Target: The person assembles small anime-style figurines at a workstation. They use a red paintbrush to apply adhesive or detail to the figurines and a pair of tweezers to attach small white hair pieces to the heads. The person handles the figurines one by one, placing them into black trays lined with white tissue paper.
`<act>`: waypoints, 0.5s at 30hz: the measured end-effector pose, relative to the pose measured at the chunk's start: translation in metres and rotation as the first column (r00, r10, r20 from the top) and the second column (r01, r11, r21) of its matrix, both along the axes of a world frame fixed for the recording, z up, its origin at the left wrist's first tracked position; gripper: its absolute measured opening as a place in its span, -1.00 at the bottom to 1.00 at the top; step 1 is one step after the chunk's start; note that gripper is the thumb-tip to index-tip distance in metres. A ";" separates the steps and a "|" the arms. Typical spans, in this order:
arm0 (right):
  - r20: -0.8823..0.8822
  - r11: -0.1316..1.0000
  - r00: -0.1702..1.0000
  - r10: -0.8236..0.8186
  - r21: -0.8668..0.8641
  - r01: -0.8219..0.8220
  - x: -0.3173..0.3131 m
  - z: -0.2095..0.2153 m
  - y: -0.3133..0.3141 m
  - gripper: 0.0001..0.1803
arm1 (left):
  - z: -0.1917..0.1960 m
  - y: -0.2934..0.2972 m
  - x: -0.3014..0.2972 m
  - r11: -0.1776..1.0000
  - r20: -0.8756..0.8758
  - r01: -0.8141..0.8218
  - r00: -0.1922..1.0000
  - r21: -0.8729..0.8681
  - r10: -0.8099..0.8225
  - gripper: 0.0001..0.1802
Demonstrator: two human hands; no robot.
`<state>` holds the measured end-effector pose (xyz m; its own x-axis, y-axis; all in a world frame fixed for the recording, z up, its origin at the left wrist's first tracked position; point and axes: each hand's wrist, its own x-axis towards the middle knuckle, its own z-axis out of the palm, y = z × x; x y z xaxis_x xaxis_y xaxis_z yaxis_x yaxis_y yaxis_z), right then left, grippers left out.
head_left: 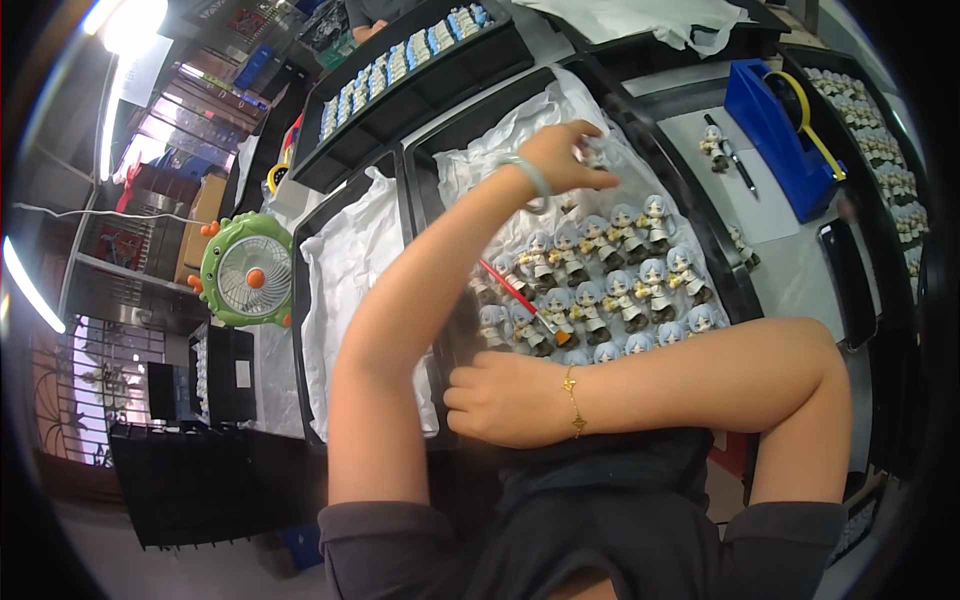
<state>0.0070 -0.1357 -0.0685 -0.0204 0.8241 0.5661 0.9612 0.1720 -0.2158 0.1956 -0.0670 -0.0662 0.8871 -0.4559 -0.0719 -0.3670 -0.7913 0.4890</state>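
Note:
My left hand (562, 158) reaches over the far part of a black tray (738, 285) lined with white tissue. Its thumb and fingers curve around a small pale figurine (593, 157), partly hidden by the hand. Below it, several rows of figurines (620, 290) with pale blue hair and white clothes stand in the tray. A brush (515, 290) with a red handle and brown bristles lies slanted over them. My right hand (505, 400) is closed with fingers curled by the tray's near edge. Whatever those fingers may hold is hidden. My right forearm covers part of the nearest row.
To the left stand another tissue-lined tray (345, 290) and a green fan (248, 268). A tray of blue-and-white figurines (410, 60) is behind. On the right are a blue holder (775, 130), a pen (740, 165), a lone figurine (713, 147) and a dark phone (846, 285).

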 end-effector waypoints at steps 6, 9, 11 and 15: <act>-0.090 0.969 0.977 -0.193 -0.175 0.175 0.010 0.017 -0.003 -0.94 | 0.048 0.112 -0.102 0.501 -0.512 -0.385 0.847 -0.775 -0.141 -0.07; -0.063 0.831 0.944 -0.322 -0.497 0.250 0.035 0.026 -0.009 -0.88 | 0.049 0.140 -0.146 0.361 -0.531 -0.439 0.821 -0.823 -0.212 0.11; -0.059 0.732 0.883 -0.466 -0.587 0.347 0.047 0.022 -0.010 -0.87 | 0.047 0.150 -0.173 0.376 -0.534 -0.447 0.830 -0.812 -0.164 0.09; -0.022 0.655 0.784 -0.620 -0.565 0.502 0.058 -0.003 -0.006 -0.85 | 0.037 0.155 -0.208 0.393 -0.451 -0.356 0.874 -0.848 -0.181 -0.01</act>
